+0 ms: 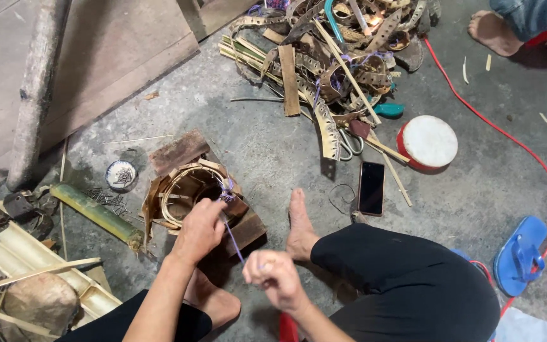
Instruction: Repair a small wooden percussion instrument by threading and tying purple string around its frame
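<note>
Left hand [199, 229] pinched on purple cord [233, 243] at woven basket [194, 190] rim, right hand [273, 273] fisted closed on cord end, concrete floor [261, 158]

The scene is lit evenly and fairly brightly from above, with soft, short shadows cast on the grey floor [254, 145]. A small overexposed glare spot is seen at the top centre among the pile of strips [324, 57]. The white drum lid [430, 140] in the upper right is nearly washed out. Slight motion blur is seen on the right hand [273, 275]. Mild wide-angle stretching is noticed toward the frame edges.
</note>
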